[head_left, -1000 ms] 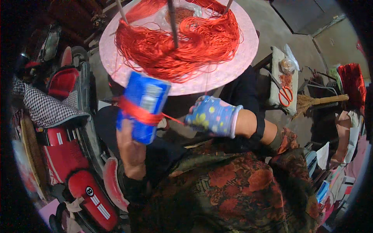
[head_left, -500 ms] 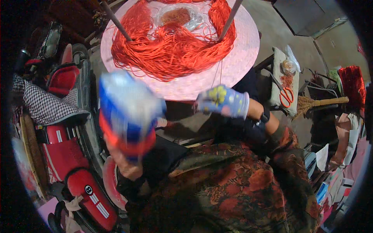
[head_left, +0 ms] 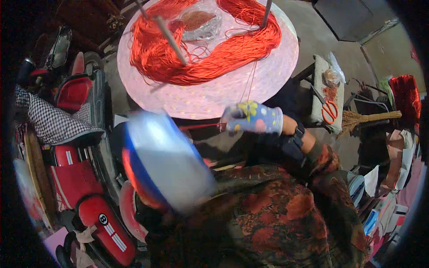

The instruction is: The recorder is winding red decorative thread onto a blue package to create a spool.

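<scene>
A large, motion-blurred block (head_left: 167, 156), white with blue edges and an orange-red side, is held up in front of me. My left hand is hidden behind it; half a second ago its bare fingers wrapped the block's lower end. My right hand (head_left: 252, 118), in a light-blue glove with dots and a yellow flower, is closed on thin red cord (head_left: 203, 127). From the glove the cord runs left toward the block. Thin strands also rise from it to a big red skein (head_left: 214, 67), draped around upright grey rods (head_left: 170, 40) on a round table (head_left: 192, 100) with a pink cover.
Inside the skein lies a clear plastic bag (head_left: 203, 27) of reddish-brown bits. At right, a padded bench (head_left: 317, 105) bears orange-handled scissors (head_left: 330, 111); a straw broom (head_left: 371, 118) is beside it. A red ride-on vehicle (head_left: 105, 228) stands at left.
The skein and rods have turned, their near side moving right. The block has swung right and tilted, now covering my left hand. My right hand has shifted slightly left and nearer me.
</scene>
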`<control>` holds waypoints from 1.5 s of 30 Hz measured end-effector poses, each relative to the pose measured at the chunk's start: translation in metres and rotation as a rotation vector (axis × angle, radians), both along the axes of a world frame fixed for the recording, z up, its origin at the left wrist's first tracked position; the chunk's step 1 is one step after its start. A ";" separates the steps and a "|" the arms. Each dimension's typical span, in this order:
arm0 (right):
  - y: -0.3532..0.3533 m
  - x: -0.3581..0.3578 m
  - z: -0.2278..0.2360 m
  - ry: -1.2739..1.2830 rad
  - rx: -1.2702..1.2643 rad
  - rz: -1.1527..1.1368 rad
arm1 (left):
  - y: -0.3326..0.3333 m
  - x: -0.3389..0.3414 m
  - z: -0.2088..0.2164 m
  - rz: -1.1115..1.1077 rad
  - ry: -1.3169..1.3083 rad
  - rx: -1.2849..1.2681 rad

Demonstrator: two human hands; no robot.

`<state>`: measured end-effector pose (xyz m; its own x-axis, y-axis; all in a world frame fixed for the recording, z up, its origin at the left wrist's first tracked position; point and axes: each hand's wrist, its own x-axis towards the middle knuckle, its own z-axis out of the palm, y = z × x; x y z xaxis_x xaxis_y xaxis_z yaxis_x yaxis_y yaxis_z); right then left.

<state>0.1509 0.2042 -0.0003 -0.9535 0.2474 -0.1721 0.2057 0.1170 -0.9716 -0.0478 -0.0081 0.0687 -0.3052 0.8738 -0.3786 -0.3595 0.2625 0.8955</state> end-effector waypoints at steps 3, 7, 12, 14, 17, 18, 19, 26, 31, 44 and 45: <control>-0.025 0.006 0.006 0.179 0.348 0.254 | 0.004 0.004 -0.013 0.409 -0.090 0.207; -0.024 0.001 0.034 0.285 0.512 0.289 | 0.015 -0.005 -0.039 -0.149 0.584 -0.184; 0.014 -0.009 0.024 0.188 0.267 0.189 | -0.005 0.003 -0.034 -0.382 0.175 0.071; 0.009 -0.007 0.008 0.253 0.055 0.069 | -0.017 0.008 -0.027 -0.121 0.101 0.334; -0.011 0.004 -0.008 0.004 -0.249 0.002 | -0.012 0.002 -0.031 0.572 -0.406 0.132; -0.020 0.002 -0.010 -0.050 -0.029 -0.007 | -0.007 -0.004 -0.034 0.369 -0.414 0.272; -0.023 0.003 -0.007 0.014 0.235 0.055 | -0.001 -0.008 -0.038 0.286 -0.398 0.356; -0.019 -0.014 0.045 0.076 0.847 0.374 | 0.010 0.000 -0.043 0.160 0.565 -0.001; 0.013 -0.028 0.032 0.268 0.429 0.173 | -0.003 -0.016 -0.046 -0.437 0.139 0.023; -0.016 0.006 0.057 0.401 0.541 0.302 | 0.000 -0.019 -0.037 -0.094 0.561 -0.122; -0.008 0.008 0.060 0.272 0.616 0.208 | 0.003 -0.015 -0.037 -0.277 0.562 -0.071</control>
<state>0.1587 0.1962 0.0593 -0.9809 0.0306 0.1919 -0.1217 0.6732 -0.7293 -0.0625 -0.0049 0.0321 -0.2405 0.9275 -0.2863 0.2509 0.3443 0.9047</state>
